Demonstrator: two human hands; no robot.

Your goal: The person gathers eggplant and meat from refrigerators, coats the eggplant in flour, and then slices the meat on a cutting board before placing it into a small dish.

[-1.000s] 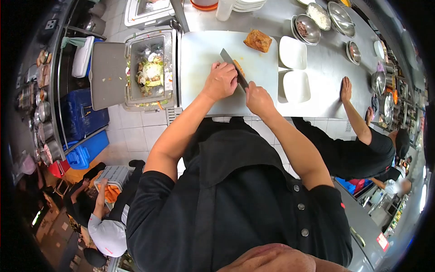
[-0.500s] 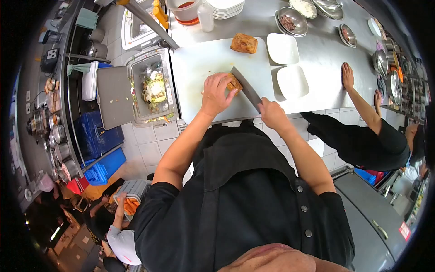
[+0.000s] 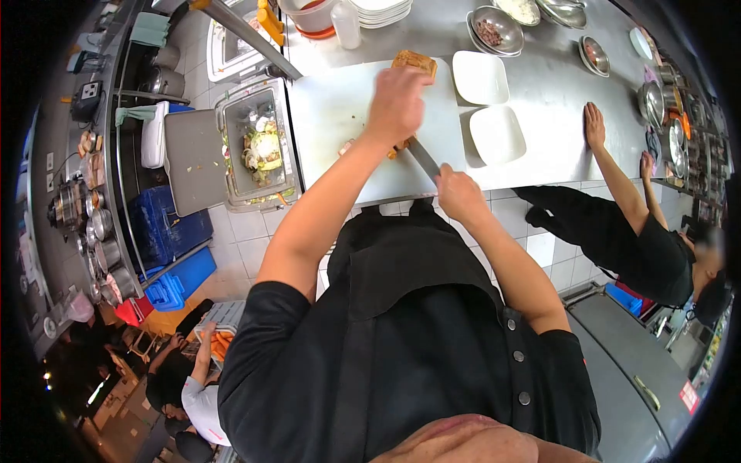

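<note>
The left hand is blurred and covers part of the brown block just beyond it; contact is unclear. The right hand hides the handle of the knife. Beyond the left hand, the top edge cuts off the plates.

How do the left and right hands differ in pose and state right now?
The left hand reaches over the cutting board to the browned block, while the right hand is lower, by the board's near edge. The right is closed around the knife; the left's grip is unclear. The left looks blurred, the right sharper. Both are bare.
</note>
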